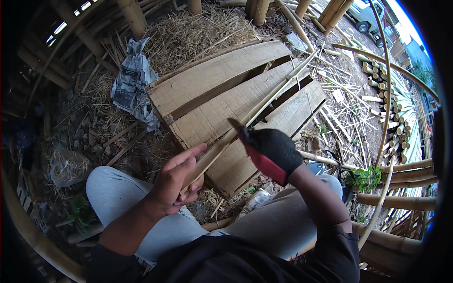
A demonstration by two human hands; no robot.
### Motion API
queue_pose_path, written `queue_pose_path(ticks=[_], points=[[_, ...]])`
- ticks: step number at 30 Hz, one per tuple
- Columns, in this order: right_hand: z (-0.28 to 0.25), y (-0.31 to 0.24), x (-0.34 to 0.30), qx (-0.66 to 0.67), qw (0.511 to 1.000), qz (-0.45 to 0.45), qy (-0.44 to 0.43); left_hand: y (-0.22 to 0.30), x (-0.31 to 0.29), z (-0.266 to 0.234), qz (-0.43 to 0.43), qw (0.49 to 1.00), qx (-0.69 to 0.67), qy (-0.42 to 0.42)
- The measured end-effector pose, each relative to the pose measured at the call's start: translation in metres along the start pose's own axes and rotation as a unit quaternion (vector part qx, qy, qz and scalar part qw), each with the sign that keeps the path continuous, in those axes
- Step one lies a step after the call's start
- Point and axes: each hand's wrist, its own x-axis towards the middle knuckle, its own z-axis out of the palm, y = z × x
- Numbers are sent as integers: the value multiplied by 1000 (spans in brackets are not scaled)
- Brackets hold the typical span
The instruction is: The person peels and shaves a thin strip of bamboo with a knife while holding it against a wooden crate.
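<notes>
A long, thin bamboo strip (267, 102) runs slantwise from my lap over the wooden crate (207, 118) toward the far right. Its near end lies in my bare left hand (179, 179), between the thumb side and the curled fingers. My right hand (273, 151), in a black and red work glove, is closed round a knife, whose handle is mostly hidden. The knife's short dark blade (233, 123) points up and to the left, close beside the strip. The slatted crate lies in front of my crossed legs, with gaps between its boards.
Crumpled newspaper (132, 80) lies left of the crate, by a heap of straw and shavings (188, 40). Split scraps (347, 108) litter the ground at right. Cut bamboo poles (401, 113) are stacked beyond, and bamboo rails (401, 202) stand at my right side.
</notes>
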Motion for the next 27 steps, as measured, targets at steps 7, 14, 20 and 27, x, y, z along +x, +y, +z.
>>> queue_pose_path(ticks=[7,14,20,27], points=[[9,-29,-19,61,995,5,-74,-8,2,1,23,998,66,-6],[6,-16,-9,29,998,45,-16,-2,1,6,25,999,48,4],[-9,15,10,-1,998,62,-20,-6,-1,4,47,996,77,20],[11,-29,-20,26,999,-39,-26,-6,3,3,61,992,104,43]])
